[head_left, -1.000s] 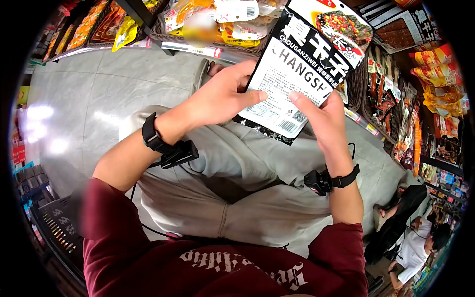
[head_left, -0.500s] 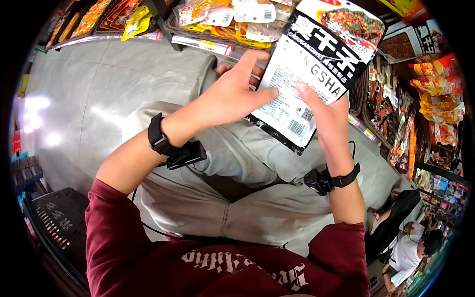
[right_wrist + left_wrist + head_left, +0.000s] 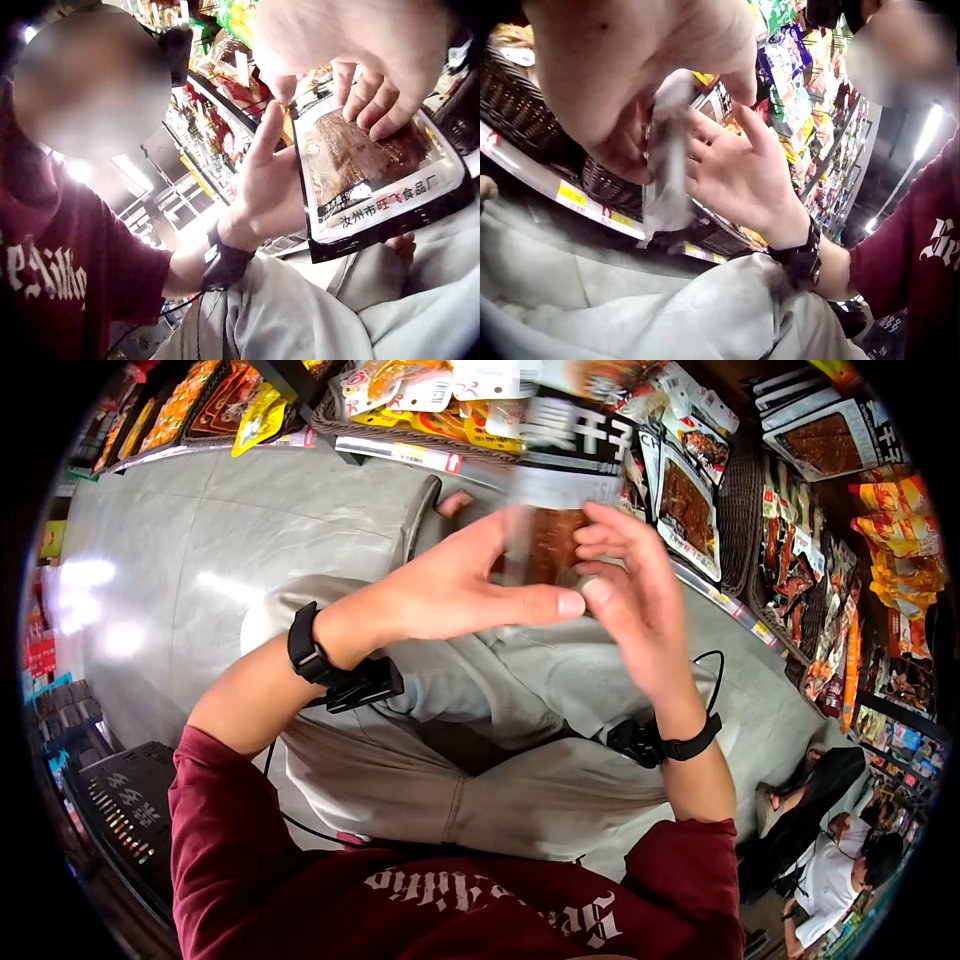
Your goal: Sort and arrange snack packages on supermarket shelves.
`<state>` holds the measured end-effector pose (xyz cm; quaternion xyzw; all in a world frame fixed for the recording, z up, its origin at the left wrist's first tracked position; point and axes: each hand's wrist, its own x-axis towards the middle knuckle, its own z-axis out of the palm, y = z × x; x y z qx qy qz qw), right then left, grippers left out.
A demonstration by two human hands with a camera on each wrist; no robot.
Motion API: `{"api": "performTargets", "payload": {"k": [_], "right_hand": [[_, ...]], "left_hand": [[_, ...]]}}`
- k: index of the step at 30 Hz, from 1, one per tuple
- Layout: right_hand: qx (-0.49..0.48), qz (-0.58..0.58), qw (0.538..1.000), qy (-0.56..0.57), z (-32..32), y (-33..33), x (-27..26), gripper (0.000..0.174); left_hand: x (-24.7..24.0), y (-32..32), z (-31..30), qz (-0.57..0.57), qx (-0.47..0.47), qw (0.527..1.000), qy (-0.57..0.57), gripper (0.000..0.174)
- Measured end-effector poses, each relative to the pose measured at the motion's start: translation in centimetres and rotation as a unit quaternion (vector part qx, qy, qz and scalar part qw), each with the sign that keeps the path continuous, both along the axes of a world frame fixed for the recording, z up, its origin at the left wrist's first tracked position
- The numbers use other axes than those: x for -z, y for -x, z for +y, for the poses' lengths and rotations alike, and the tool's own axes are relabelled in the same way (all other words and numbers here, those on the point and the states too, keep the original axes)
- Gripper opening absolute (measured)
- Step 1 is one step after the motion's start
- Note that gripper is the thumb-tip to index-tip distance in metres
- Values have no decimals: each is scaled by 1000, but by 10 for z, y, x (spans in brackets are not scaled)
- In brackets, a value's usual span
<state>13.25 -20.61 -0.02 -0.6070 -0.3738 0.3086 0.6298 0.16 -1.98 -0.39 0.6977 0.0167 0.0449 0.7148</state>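
A flat black-and-white snack packet (image 3: 570,470) is tilted between my hands, blurred in the head view. Its clear window shows brown food, plain in the right wrist view, where the packet (image 3: 375,191) has a black border and Chinese print. My left hand (image 3: 430,585) holds it by its left side, the thumb stretched across below its lower end. The right hand (image 3: 635,595) has loosely bent fingers at the packet's right edge, its thumb tip close to the left thumb. From the left wrist, the packet (image 3: 667,157) appears nearly edge-on, the right palm (image 3: 742,184) spread behind it.
Wicker baskets (image 3: 740,510) of packaged snacks line the low shelf ahead, price tags along its edge (image 3: 400,450). Similar packets (image 3: 690,505) lie in one basket. A black crate (image 3: 115,805) stands on the floor behind at left. Another person (image 3: 835,870) is at lower right.
The packet has turned over from its printed back to its windowed front. My right hand has loosened its grip, while the left keeps hold. The view has swung slightly.
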Motion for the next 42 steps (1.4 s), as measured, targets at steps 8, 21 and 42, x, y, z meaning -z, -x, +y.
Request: {"api": "performTargets", "payload": {"k": [8,21,42], "right_hand": [[76,-27,997,6,-6,-7,3,36],[37,105,993,29,-3,-13,8,32],[135,18,990,33,-7,-19,19,15]], "left_hand": [[-1,-10,0,67,2,993,98,37],[-13,-4,4,35,-59,992,107,31],[-23,-6,12,160,-48,966,196,46]]}}
